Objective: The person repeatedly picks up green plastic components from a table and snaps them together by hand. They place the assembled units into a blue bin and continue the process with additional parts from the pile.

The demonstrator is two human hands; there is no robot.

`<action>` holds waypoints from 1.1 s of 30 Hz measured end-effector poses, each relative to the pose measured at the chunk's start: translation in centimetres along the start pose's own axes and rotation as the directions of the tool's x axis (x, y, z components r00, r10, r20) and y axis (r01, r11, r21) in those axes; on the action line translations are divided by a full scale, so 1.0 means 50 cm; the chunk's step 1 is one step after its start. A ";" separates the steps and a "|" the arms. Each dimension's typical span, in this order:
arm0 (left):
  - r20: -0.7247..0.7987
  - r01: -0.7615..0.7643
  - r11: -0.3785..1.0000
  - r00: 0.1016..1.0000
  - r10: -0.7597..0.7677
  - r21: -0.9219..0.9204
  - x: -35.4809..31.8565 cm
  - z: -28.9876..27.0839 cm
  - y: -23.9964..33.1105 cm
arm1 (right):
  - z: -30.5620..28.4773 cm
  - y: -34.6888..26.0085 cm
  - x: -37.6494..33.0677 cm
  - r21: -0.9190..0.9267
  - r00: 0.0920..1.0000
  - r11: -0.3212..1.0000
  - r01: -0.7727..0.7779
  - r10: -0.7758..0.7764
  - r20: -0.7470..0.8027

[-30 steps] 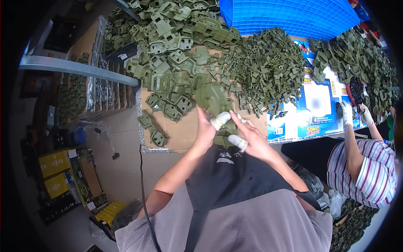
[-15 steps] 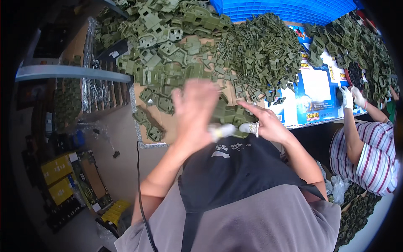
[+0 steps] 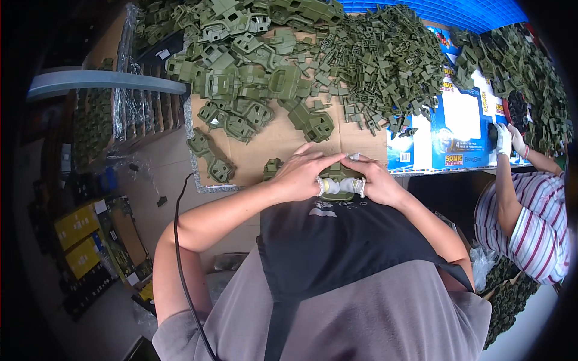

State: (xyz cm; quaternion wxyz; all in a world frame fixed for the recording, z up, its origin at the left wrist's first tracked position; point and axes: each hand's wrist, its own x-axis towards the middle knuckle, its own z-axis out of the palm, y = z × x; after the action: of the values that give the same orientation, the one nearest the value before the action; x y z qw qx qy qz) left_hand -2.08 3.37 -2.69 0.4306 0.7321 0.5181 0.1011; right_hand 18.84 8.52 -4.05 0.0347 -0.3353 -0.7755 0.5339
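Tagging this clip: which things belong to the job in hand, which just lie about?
Likely the job:
green plastic part, held by left hand and right hand
large green shells
small green parts

Likely lying about:
blue crate
yellow boxes
clear plastic bag

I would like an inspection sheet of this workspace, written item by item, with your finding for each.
Surface: brown cardboard sheet; blue printed cardboard sheet to its right.
Job's things: olive-green moulded plastic part, partly hidden.
Clutter: heap of large olive-green plastic parts, far left; heap of small olive-green plastic pieces beside it.
Grips: left-hand grip and right-hand grip both on that part; white finger coverings visible.
Cables: thin black cable at the person's left side.
Surroundings: blue plastic crate behind; co-worker in striped shirt, right.
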 end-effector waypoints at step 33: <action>-0.384 0.060 0.879 0.884 -0.267 -0.474 -0.093 0.029 -0.029 | 0.030 -0.115 0.091 -0.233 0.940 0.916 0.328 -0.342 -0.022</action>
State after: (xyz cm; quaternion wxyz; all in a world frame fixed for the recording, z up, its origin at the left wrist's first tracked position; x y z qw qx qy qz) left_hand -4.25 -1.20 -3.23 0.4671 0.5233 0.6254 0.3419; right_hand 11.91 8.66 -1.18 0.1113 -0.2160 -0.8754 0.4178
